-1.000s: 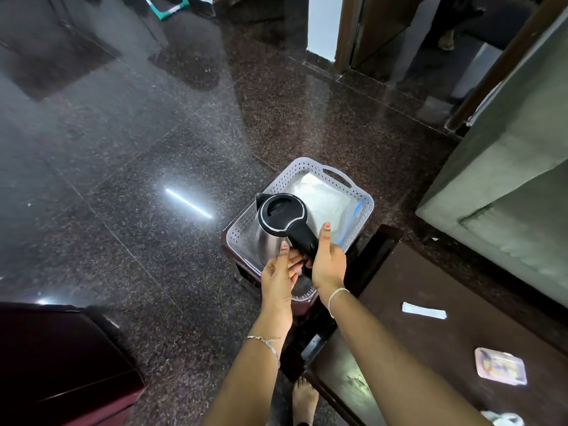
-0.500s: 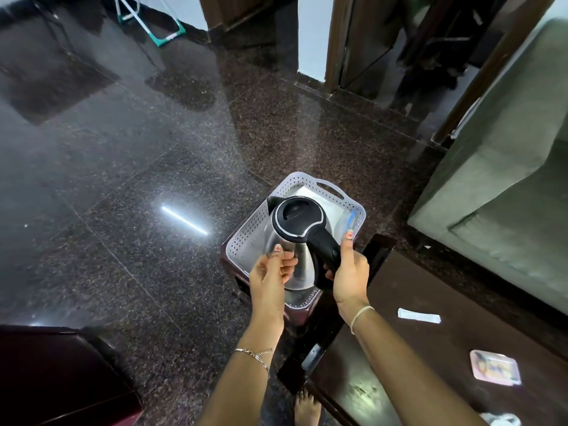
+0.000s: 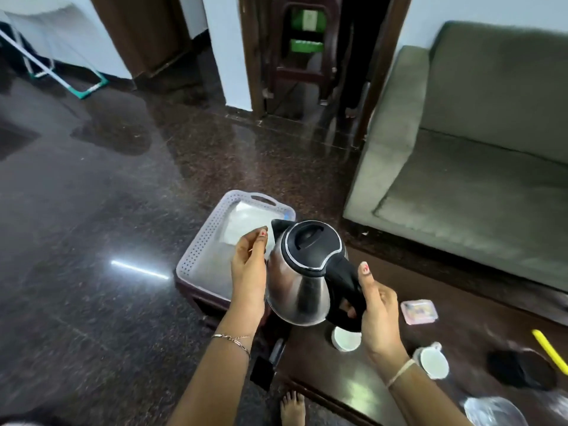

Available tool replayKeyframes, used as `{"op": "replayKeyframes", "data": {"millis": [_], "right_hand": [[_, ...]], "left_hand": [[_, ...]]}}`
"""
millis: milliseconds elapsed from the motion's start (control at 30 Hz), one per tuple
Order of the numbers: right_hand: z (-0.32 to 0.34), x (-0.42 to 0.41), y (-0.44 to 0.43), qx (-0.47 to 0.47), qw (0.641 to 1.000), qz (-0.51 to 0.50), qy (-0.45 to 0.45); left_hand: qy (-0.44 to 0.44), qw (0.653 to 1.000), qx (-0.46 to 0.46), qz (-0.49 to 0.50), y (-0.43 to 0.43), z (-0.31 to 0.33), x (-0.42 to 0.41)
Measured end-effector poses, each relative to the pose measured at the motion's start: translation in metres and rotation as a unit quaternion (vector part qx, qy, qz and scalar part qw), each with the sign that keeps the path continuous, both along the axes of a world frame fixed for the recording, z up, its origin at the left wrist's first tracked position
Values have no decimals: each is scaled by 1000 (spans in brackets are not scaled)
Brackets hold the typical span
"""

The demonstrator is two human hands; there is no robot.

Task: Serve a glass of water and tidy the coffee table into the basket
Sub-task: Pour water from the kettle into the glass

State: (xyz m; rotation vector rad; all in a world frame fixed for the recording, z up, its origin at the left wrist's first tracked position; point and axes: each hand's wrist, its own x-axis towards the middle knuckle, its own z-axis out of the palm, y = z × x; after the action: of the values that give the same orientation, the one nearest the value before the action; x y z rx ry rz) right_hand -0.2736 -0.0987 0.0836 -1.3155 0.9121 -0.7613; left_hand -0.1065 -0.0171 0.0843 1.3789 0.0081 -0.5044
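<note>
Above the near end of the coffee table (image 3: 479, 348), a steel kettle (image 3: 299, 287) with a black lid is held in the air by both hands. Its black handle is gripped by the right hand (image 3: 376, 315), the fingers being wrapped around the handle and the thumb laid along its top. The left hand (image 3: 249, 265) is pressed flat against the kettle's metal side, fingers loosely curved and closed on nothing. The kettle is kept roughly upright, with its spout turned toward the basket (image 3: 212, 250). The pale perforated basket is seen just beyond the kettle, resting on a dark low stool beside the table, and a white sheet (image 3: 246, 226) is lain inside it. On the table, a small white cup (image 3: 346, 339) is found directly below the kettle's base, and a second white cup (image 3: 431, 362) with a handle is set near the right wrist. A pink card (image 3: 419, 312) is placed further along the tabletop, apart from the cups. A yellow stick (image 3: 550, 352) and a black object (image 3: 519, 368) are seen near the right edge, both blurred. A green sofa (image 3: 476, 179) is stood behind the table on the dark polished floor (image 3: 92, 210)
</note>
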Motion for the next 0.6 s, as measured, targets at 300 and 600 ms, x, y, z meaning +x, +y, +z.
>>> {"op": "replayKeyframes", "data": {"millis": [300,600], "right_hand": [[18,-166,20,27,994,-102,1],[17,-324,56,48,976,-210,-20]], "left_hand": [[54,974,-46,-216,-30,13,-128],[59,929,-17,-365,-47,13,-283]]}}
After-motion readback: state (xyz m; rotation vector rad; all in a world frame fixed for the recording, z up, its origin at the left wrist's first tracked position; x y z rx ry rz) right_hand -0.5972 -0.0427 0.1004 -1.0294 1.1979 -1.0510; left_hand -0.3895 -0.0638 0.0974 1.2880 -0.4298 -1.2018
